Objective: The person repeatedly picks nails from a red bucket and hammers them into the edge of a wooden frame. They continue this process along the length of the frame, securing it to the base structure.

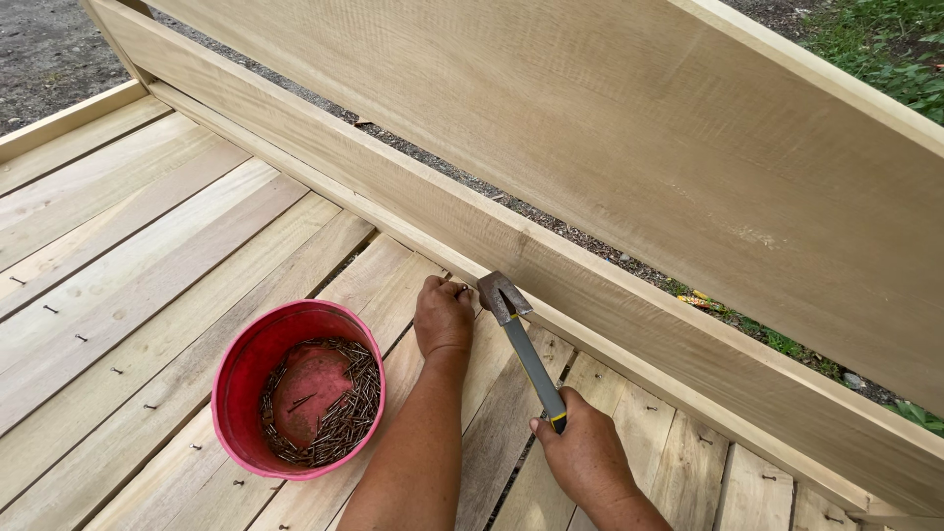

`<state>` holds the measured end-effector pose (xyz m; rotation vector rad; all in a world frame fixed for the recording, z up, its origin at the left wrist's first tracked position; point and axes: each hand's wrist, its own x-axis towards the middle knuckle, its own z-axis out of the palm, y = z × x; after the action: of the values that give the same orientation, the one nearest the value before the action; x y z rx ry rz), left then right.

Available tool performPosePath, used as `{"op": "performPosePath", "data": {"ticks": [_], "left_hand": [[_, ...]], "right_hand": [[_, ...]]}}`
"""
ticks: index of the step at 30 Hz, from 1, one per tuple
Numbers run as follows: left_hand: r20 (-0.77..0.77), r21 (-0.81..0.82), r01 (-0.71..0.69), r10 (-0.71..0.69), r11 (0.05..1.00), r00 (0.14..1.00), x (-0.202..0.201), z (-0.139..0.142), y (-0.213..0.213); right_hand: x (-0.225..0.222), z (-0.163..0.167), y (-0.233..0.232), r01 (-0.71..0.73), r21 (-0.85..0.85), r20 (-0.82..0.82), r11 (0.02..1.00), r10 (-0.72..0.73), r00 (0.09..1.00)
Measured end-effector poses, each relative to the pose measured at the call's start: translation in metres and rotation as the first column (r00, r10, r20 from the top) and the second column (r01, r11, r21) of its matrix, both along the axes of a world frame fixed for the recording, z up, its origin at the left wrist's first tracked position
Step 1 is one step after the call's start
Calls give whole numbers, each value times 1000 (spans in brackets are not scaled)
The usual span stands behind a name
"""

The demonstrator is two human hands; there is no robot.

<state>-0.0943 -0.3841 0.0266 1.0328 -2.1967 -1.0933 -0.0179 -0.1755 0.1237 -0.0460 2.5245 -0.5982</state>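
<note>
Hammer (519, 344) is sitting in my right hand (587, 457), its grey handle running up and away from me to the steel head, which is hovering right by the low wooden rail (551, 258) at the far edge of the deck. My right hand is wrapping closed around the bottom end of the handle, thumb lying along it near the yellow and black grip.

My left hand (443, 317) is resting just left of the hammer head, its fingertips bunching together against the foot of the rail where it is meeting the deck boards (147, 295). They seem to be pinching something small there, probably a nail, but I cannot tell for sure, since the fingers are hiding it. The hammer head and my left fingers are sitting very near each other, nearly touching.

Beside my left forearm, a red bucket (241, 379) is standing on the boards with a heap of dark nails (349, 413) lying around its bottom. Behind the rail, a wide pale plank (629, 147) is leaning at a slant, with gravel (551, 221) showing through the gap between them. Grass (885, 49) is growing at the far right corner.
</note>
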Motion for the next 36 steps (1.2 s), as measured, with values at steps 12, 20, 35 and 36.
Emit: {"op": "performPosePath", "data": {"ticks": [12, 20, 35, 36], "left_hand": [[6, -19, -5, 5, 1000, 1000, 2, 6, 1], [-53, -26, 7, -8, 1000, 999, 2, 3, 0], [-347, 93, -131, 155, 987, 925, 0, -15, -5], [-339, 104, -118, 147, 988, 929, 0, -14, -6]], "right_hand": [[-29, 4, -34, -157, 6, -151, 988, 156, 976], [-39, -12, -27, -164, 65, -117, 984, 171, 978], [-34, -6, -36, -203, 91, -75, 975, 210, 975], [-36, -9, -35, -212, 112, -72, 971, 221, 973]]}}
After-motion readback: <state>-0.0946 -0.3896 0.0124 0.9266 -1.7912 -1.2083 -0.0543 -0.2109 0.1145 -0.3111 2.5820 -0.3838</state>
